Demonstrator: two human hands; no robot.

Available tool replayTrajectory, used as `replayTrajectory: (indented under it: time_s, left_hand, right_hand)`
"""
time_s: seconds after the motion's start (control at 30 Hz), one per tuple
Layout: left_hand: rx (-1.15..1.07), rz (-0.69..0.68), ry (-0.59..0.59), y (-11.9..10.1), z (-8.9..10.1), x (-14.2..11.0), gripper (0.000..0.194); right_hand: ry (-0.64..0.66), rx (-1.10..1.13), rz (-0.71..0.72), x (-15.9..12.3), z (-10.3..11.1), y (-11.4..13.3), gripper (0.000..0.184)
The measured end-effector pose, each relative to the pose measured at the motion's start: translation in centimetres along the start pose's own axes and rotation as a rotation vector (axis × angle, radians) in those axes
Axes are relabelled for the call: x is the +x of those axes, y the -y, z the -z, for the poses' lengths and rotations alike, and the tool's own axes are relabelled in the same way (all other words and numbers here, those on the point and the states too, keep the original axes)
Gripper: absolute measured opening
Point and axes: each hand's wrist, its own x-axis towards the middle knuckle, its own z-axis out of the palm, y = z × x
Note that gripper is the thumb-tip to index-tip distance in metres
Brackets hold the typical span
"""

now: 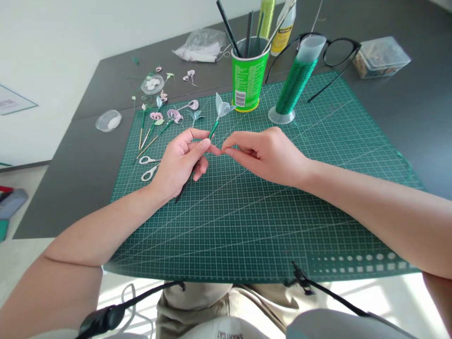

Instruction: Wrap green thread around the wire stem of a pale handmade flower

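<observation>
My left hand (pixel 185 157) pinches the stem of a pale blue artificial flower (pixel 222 109) between thumb and fingers. Green wrapping (pixel 213 129) covers the stem just under the petals, and the dark lower end (pixel 181 193) slants out below my palm. Close beside it, my right hand (pixel 273 153) has thumb and index finger pressed together by my left fingertips. Whatever lies in that pinch is too fine to see. Scissors with white handles (pixel 147 174) lie partly under my left hand. Pink flowers on stems (pixel 173 115) rest beyond it on the green cutting mat (pixel 247 226).
A green cup (pixel 249 82) with sticks stands behind my hands. Right of it are a spool of green thread (pixel 297 84), black glasses (pixel 356 46) and a clear box (pixel 383 56). Small dishes (pixel 108 121), a plastic bag (pixel 203 44) and a bottle (pixel 283 35) stand farther out.
</observation>
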Motion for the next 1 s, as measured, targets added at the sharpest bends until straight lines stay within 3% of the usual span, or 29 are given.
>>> replayTrajectory:
  time_s: [0.27,0.4,0.7,1.0]
  left_hand:
    - [0.380,-0.082,0.232,0.4,0.4,-0.6,0.013]
    - [0.501,-0.107,0.307,0.4,0.5,-0.9,0.017]
    - [0.537,-0.106,0.372,0.0,0.2,-1.2,0.021]
    - [0.521,-0.163,0.345,0.1,0.0,-1.4,0.012]
  right_hand:
    - [-0.003,0.155,-0.077,-0.4,1.8,1.8,0.023]
    - [-0.078,0.260,-0.055,-0.5,1.9,2.2,0.018]
    - [-0.231,0.300,-0.091,0.1,1.4,1.1,0.016]
    - [-0.233,0.234,-0.145,0.6,1.2,0.2,0.016]
